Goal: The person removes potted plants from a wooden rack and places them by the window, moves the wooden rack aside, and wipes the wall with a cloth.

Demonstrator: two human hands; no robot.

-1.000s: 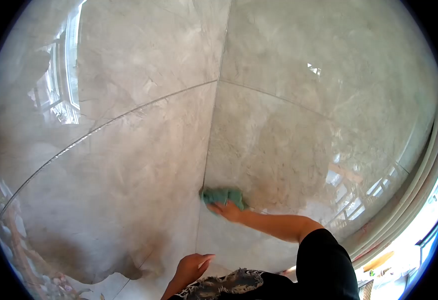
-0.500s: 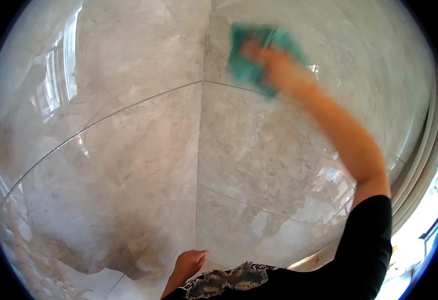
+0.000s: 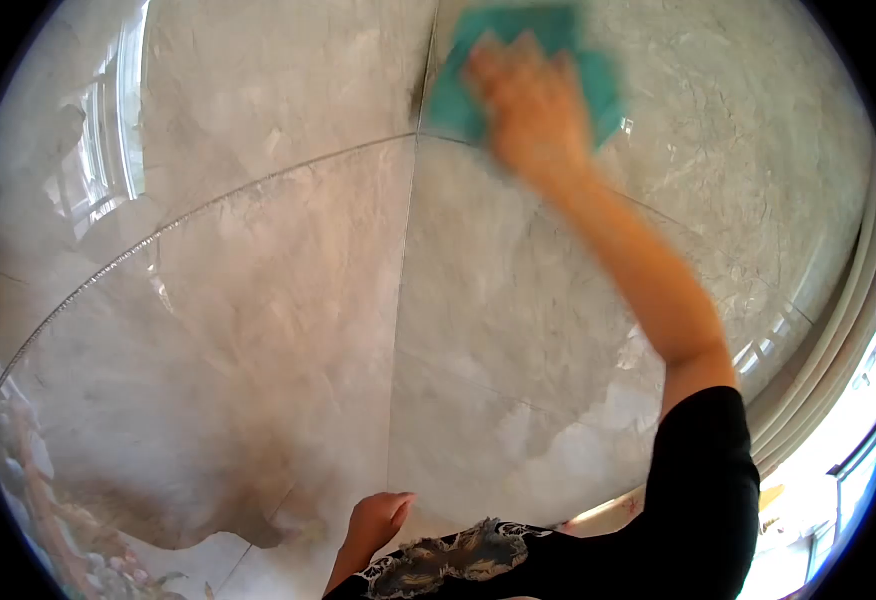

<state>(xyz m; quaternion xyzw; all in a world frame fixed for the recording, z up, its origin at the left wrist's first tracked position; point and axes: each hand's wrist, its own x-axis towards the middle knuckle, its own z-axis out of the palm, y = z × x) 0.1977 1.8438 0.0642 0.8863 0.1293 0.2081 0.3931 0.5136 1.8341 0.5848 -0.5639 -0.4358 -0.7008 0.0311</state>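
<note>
A green cloth (image 3: 593,85) lies against the glossy, marble-patterned tiled wall (image 3: 288,240), just right of the vertical joint. On top of it presses my right hand (image 3: 538,105), its fingers somewhat spread over the cloth and blurred by motion. That arm is stretched up and forward from a black sleeve. My left hand (image 3: 378,518) is low in the view, in front of my body, with its fingers curled in. Nothing shows in it, and it is apart from the wall.
Thin joints (image 3: 403,270) divide the tiles. Along the right edge runs a pale ridged moulding (image 3: 833,345), with a bright opening (image 3: 823,500) beyond it. A window reflection (image 3: 113,130) shines on the upper left tile.
My right hand has moved the green cloth upward and slightly left over the tile. The view has shifted a little. My left hand stays nearly where it was, fingers still curled.
</note>
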